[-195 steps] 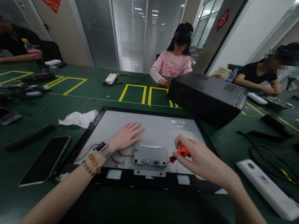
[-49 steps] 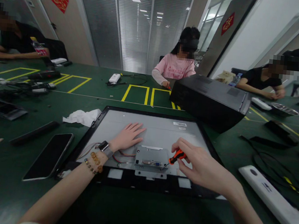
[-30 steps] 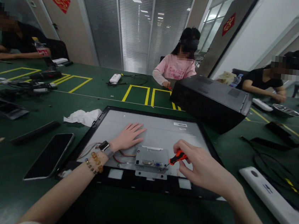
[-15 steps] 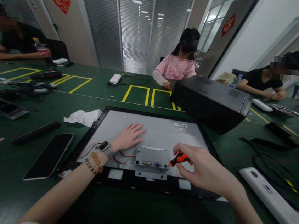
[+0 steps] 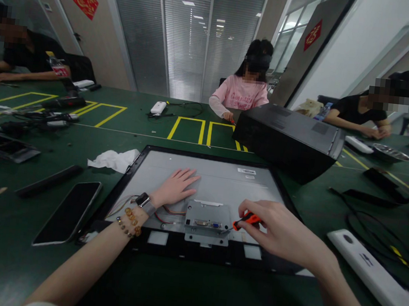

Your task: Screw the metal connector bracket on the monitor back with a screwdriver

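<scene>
An opened monitor panel (image 5: 220, 179) lies face down on the table, its grey metal back framed in black. My left hand (image 5: 176, 187) rests flat on that metal with fingers spread. My right hand (image 5: 273, 226) grips an orange and black screwdriver (image 5: 247, 220), its shaft slanting down to the left. The tip meets the lower right of a metal bracket box (image 5: 207, 216) that carries video ports; whether it sits in a screw cannot be made out. Thin wires (image 5: 169, 212) run from the box's left side beneath my left wrist.
A smartphone (image 5: 68, 214), a dark bar (image 5: 50, 181) and crumpled tissue (image 5: 113, 159) lie at left. Behind the panel stands a large black casing (image 5: 288, 137), with a person in pink (image 5: 242, 93) beyond it. A white device (image 5: 370, 272) and black cables lie at right.
My right hand has shifted its grip and turned slightly on the screwdriver, whose handle now lies a little lower and further right. My left hand stays in place.
</scene>
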Available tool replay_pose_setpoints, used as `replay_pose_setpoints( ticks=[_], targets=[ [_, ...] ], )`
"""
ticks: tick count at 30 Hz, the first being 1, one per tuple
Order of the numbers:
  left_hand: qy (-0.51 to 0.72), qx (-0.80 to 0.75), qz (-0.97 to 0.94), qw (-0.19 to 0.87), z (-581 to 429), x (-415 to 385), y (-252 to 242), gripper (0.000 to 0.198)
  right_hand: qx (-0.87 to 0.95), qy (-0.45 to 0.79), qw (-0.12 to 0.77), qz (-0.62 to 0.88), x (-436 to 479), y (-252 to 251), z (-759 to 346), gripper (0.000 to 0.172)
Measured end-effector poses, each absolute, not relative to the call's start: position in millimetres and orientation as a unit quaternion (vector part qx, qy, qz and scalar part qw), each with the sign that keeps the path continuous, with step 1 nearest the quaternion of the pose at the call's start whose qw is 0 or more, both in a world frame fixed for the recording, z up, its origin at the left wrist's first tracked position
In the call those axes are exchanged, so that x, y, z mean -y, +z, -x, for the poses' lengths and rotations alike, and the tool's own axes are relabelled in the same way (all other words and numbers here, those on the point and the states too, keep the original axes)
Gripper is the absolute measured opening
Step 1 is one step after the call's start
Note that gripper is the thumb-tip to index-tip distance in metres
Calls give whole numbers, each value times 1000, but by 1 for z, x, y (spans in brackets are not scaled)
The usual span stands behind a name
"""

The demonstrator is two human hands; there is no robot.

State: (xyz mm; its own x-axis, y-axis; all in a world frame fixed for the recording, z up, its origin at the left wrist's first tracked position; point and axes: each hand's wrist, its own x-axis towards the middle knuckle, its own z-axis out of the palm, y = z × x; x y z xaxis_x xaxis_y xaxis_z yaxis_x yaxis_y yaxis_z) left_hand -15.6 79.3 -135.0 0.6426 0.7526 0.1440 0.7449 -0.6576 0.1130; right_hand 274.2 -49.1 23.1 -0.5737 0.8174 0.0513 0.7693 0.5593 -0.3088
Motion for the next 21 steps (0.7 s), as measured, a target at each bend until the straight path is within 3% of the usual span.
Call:
replay_pose_setpoints(
  ticks=[3,8,15,21],
  targets=[
    [91,-415,-905,18,15,-79,-135,54,876,130,91,455,50,24,-274,5],
    [82,-416,-906,19,15,-79,-134,55,877,136,93,451,53,26,-273,28],
    [88,-415,-905,24,15,-80,-135,56,876,139,94,452,53,23,-275,22],
    [82,-420,-903,24,14,-78,-133,54,873,119,72,467,51,22,-275,8]
  ],
)
